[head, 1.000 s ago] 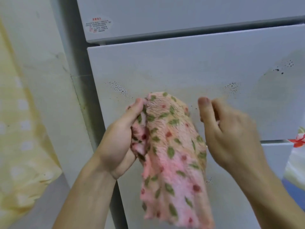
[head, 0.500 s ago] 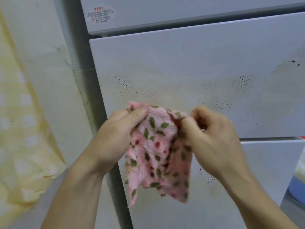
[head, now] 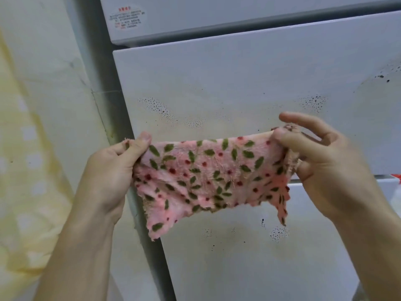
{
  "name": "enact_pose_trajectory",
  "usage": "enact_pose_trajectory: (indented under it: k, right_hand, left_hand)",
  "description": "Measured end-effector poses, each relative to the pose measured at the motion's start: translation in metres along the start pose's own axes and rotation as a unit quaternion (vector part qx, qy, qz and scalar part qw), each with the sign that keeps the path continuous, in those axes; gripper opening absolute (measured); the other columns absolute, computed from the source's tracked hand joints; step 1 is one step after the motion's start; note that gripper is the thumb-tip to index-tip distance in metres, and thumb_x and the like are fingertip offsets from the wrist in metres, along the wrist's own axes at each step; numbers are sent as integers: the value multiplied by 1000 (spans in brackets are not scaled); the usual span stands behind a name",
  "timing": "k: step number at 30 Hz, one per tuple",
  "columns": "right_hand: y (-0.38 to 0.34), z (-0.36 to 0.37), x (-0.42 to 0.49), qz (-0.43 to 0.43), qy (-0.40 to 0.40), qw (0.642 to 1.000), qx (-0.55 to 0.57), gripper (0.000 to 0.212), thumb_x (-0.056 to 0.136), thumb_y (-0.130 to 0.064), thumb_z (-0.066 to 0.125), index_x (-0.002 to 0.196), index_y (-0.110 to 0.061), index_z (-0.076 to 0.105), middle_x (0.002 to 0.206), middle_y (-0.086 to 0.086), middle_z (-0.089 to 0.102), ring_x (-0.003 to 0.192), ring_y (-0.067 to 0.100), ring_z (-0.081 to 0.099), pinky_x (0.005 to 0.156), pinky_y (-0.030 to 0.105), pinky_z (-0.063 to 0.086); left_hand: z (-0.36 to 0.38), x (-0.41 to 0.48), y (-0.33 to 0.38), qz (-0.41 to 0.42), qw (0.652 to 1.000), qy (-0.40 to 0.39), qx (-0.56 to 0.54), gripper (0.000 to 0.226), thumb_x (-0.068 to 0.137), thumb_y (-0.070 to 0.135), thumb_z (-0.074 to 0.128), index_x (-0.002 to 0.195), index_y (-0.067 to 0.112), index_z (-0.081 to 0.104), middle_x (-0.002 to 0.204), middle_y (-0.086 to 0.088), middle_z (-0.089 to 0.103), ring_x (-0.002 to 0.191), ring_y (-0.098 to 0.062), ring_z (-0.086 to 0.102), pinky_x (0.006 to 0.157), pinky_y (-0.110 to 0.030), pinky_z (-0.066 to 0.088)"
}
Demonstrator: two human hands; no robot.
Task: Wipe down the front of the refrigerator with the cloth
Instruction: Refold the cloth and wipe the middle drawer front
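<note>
A pink cloth (head: 208, 177) with green leaves and red dots hangs stretched wide in front of the white refrigerator (head: 238, 83). My left hand (head: 112, 170) pinches its upper left corner between thumb and fingers. My right hand (head: 321, 161) grips the upper right corner, with the index finger lifted off. The cloth is held in the air, a little off the door. The middle door panel shows clusters of small dark specks and a yellowish stain behind and around the cloth.
A label sticker (head: 128, 18) sits on the upper door. The lower door (head: 249, 257) also carries dark specks. A stained wall (head: 54, 83) and a yellow checked fabric (head: 23, 181) stand at the left. Something red and white (head: 396, 181) shows at the right edge.
The cloth was bunched in my left hand; my right hand took hold of it. Both hands have moved apart and spread it out flat.
</note>
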State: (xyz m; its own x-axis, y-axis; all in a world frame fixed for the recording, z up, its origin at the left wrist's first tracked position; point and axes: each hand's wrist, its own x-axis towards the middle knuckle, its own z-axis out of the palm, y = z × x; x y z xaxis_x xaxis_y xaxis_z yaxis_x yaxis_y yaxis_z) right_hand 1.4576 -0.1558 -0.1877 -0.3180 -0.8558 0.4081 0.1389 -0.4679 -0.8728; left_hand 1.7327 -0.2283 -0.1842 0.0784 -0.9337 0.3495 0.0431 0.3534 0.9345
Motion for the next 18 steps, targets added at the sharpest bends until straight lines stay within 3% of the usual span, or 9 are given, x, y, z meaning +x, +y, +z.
enact_pose_trajectory:
  k: [1,3,5,8,10,12,15,18]
  right_hand:
    - [-1,-2,0,3,-16,1000,-17,40,72,-21,82,112,-23,75,88,2,77,79,16,71,75,32,57]
    - [-2,-8,1,-10,11,996,-87,41,74,-10,82,112,-24,72,89,6,80,81,21,72,80,36,58]
    - [-1,-9,1,-51,84,972,-212,28,87,-5,70,104,-28,71,78,9,77,68,31,67,71,38,54]
    - [4,-9,1,-94,127,930,-331,17,94,-17,54,94,-30,65,74,19,70,55,41,53,57,34,42]
    - [6,-10,3,-88,120,932,-331,23,96,-17,48,90,-31,65,77,27,65,50,34,48,56,35,41]
    - [6,-14,5,-67,109,952,-277,37,96,-12,42,87,-32,72,75,32,57,57,38,51,61,38,44]
    - [2,-21,6,-29,42,979,-199,42,100,-11,47,92,-33,82,69,4,62,66,22,58,68,32,51]
    - [-1,-26,5,-14,-47,979,-197,29,100,-11,59,111,-28,80,83,-1,75,83,16,69,93,39,54]
  left_hand:
    - [-1,0,0,4,1000,10,-6,34,73,45,74,79,12,78,84,1,80,78,-5,75,80,-26,55]
    - [-4,1,-1,18,1000,20,-9,33,76,40,73,93,10,72,80,7,78,75,-4,73,69,-19,56]
    - [-7,1,0,37,999,26,-21,24,87,26,71,103,13,61,74,10,75,69,-2,69,63,-18,55]
    - [-10,1,-1,67,997,8,-24,25,93,13,67,115,22,58,80,8,73,73,-3,69,66,-17,56]
    - [-12,0,0,82,996,-26,-6,28,87,18,67,115,22,66,84,7,76,77,-4,70,71,-16,58]
    - [-14,-1,2,83,995,-44,23,27,84,21,67,111,23,72,84,8,77,79,-5,70,78,-18,59]
    - [-19,3,0,100,989,-21,111,16,98,19,65,103,27,78,76,3,73,77,-10,66,94,-36,56]
    - [-21,7,-1,102,985,-6,140,23,103,19,62,97,30,81,79,4,75,80,-11,68,97,-39,56]
